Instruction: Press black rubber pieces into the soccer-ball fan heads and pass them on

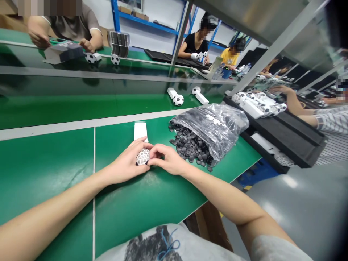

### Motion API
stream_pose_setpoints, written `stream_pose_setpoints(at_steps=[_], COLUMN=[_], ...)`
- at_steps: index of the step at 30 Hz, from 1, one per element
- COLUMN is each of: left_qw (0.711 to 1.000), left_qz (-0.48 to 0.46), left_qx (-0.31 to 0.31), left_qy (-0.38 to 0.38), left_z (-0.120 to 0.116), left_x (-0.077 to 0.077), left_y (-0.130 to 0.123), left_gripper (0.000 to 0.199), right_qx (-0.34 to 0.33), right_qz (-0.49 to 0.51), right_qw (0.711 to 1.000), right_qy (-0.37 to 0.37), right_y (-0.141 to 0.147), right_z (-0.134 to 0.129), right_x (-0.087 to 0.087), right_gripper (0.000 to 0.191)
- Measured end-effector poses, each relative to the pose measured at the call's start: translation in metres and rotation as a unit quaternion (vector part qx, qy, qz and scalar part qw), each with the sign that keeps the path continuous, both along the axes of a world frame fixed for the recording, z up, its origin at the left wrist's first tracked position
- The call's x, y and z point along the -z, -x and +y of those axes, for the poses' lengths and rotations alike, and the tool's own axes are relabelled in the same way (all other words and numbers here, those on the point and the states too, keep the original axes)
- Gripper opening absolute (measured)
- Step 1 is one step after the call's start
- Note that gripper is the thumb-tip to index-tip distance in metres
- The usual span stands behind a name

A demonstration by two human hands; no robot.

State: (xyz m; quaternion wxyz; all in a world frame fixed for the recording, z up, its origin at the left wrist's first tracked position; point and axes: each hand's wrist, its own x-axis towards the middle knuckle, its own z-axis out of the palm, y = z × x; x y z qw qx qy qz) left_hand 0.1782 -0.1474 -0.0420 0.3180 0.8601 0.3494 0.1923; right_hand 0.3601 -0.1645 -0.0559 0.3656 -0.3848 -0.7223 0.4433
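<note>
A white ball-shaped part (143, 157) with an open lattice and a few black patches rests on the green table, its white rectangular body (140, 131) pointing away from me. My left hand (127, 161) is wrapped around the ball's left side, thumb below and fingers above. At the ball's right edge, my right hand (166, 159) has thumb and fingertips pinched together; whatever lies between them is too small to make out. To the right, many small black pieces (190, 145) spill from a clear plastic bag (214, 125).
Two football-patterned units (178, 100) (196, 90) lie on the green belt (81, 105) beyond the pale table edge. Black trays (293, 134) with more white units stand at the right, near a person's arm (296, 105). Another person (73, 27) works across the belt beside a grey box (63, 52).
</note>
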Motion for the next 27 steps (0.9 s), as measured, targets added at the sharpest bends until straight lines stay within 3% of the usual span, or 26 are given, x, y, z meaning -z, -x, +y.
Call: stream_pose_setpoints(at_steps=[5, 13, 19, 24, 27], left_qw=[1.0, 0.999, 0.999, 0.998, 1.0], left_qz=[0.003, -0.021, -0.017, -0.024, -0.017], left_qx=[-0.007, -0.024, -0.034, -0.051, -0.021], left_qy=[-0.005, 0.009, 0.02, -0.018, -0.017], left_z=[0.0, -0.003, -0.008, -0.004, 0.005], left_x=[0.003, 0.006, 0.004, 0.005, 0.006], left_y=[-0.001, -0.003, -0.005, -0.006, 0.0], left_gripper=[0.045, 0.039, 0.034, 0.031, 0.034], right_qx=[-0.045, -0.038, -0.056, -0.026, -0.016], right_qz=[-0.016, 0.063, 0.082, 0.078, 0.074], right_qw=[0.999, 0.993, 0.985, 0.99, 0.991], right_qy=[0.025, 0.094, 0.14, 0.112, 0.11], right_y=[-0.003, -0.007, -0.009, -0.002, -0.001], right_z=[0.005, 0.002, 0.003, 0.003, 0.007], right_x=[-0.007, 0.01, 0.01, 0.015, 0.016], right_gripper=[0.019, 0.019, 0.022, 0.022, 0.025])
